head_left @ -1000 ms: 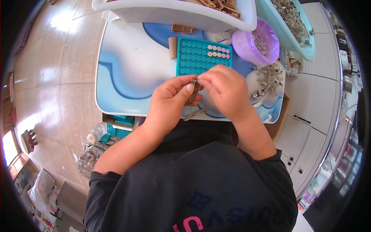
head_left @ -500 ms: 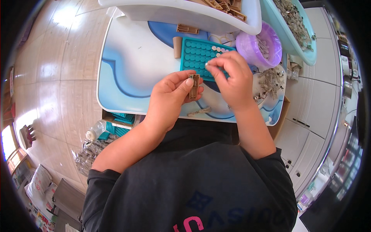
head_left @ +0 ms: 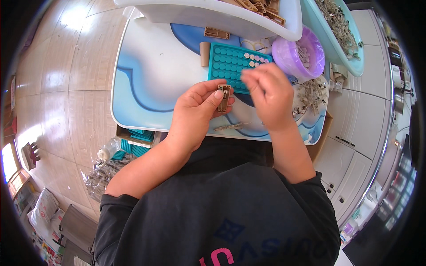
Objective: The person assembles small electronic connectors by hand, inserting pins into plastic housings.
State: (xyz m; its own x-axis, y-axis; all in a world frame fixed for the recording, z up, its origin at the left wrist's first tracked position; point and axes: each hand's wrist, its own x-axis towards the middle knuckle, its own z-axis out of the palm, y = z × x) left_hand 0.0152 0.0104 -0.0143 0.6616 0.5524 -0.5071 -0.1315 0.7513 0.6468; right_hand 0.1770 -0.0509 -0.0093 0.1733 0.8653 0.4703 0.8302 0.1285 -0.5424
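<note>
My left hand (head_left: 195, 108) pinches a small brown rectangular holder (head_left: 223, 97) upright between thumb and fingers, just in front of a teal tray (head_left: 228, 66) with rows of round wells. Small round discs (head_left: 256, 57) fill a few wells at the tray's far right corner. My right hand (head_left: 268, 95) hovers over the tray's near right edge with its fingertips drawn together; whether it holds a small piece I cannot tell.
A purple bowl (head_left: 297, 55) of small metal parts sits right of the tray. A white tub (head_left: 213, 15) with brown pieces and a pale green tub (head_left: 339, 33) stand behind. Loose metal clips (head_left: 310, 93) lie at right on the blue-white table (head_left: 151, 80). Bags (head_left: 104, 170) lie on the floor.
My right hand has left the brown holder and moved right and away toward the tray. The left hand keeps the holder, now standing clear in view.
</note>
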